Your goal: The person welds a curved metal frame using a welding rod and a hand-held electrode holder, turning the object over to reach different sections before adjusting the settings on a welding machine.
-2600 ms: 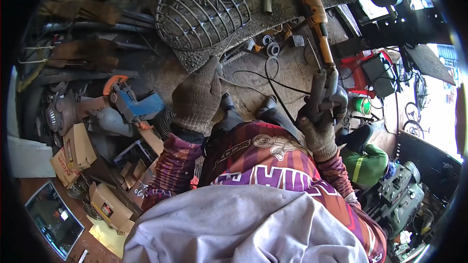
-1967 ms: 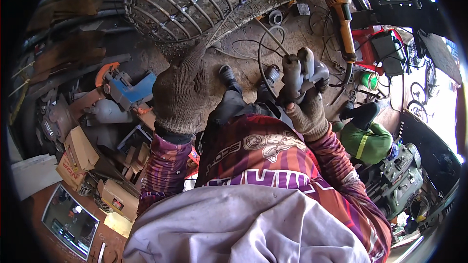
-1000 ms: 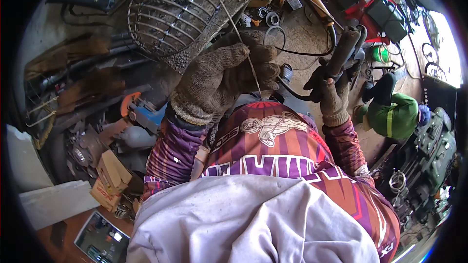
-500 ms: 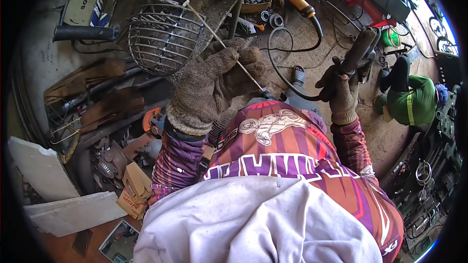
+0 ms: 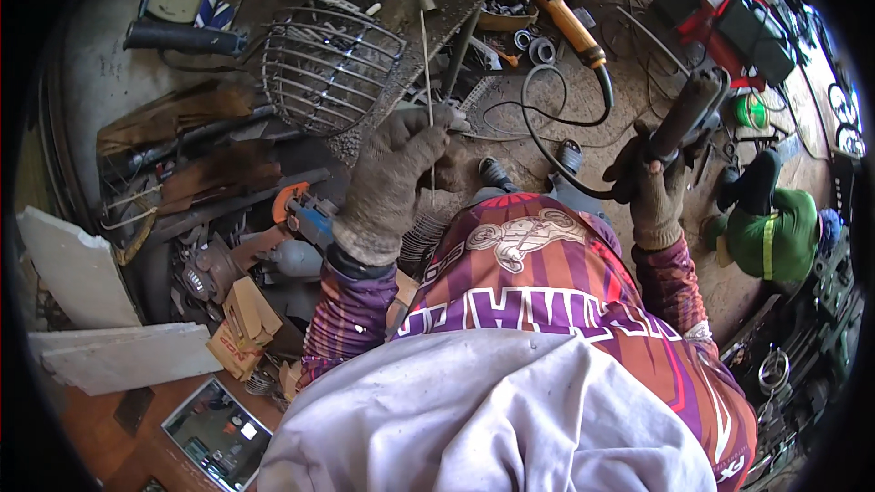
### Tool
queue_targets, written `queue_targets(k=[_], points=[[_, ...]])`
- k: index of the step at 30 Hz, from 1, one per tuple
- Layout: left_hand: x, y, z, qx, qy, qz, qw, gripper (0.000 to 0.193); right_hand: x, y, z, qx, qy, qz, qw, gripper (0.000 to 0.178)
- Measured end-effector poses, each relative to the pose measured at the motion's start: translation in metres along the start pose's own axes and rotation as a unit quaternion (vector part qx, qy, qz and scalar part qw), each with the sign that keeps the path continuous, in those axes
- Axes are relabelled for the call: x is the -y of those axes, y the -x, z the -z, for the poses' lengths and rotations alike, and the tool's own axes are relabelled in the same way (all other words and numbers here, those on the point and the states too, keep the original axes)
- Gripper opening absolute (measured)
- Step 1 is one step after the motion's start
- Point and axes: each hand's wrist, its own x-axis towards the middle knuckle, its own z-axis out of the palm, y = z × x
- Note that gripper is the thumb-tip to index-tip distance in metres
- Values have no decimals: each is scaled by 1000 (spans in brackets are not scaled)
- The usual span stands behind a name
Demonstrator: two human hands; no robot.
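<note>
The thin welding rod (image 5: 427, 73) stands upright, pinched near its lower end by the gloved left hand (image 5: 394, 173); it looks light, stiff and brittle-coated, best held low; right of it, the right hand (image 5: 652, 187) grips the dark holder handle (image 5: 685, 109); the wire basket (image 5: 330, 68) sits just left.

A domed wire cage (image 5: 330, 68) sits on the cluttered floor (image 5: 109, 64), a yellow-handled power tool (image 5: 547, 0) well apart from it. An orange-and-blue grinder (image 5: 305, 214) lies near small cardboard boxes (image 5: 239, 323). A green helmet (image 5: 775, 237) lies apart.
</note>
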Motion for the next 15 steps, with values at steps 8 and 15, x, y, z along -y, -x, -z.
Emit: queue_targets(k=[8, 15], points=[[67, 23, 66, -217, -482, -296, 795, 26, -3, 6, -37, 147, 75, -2, 986, 65], [68, 18, 84, -253, -529, -275, 762, 30, -31, -4, -46, 232, 230, -7, 945, 81]])
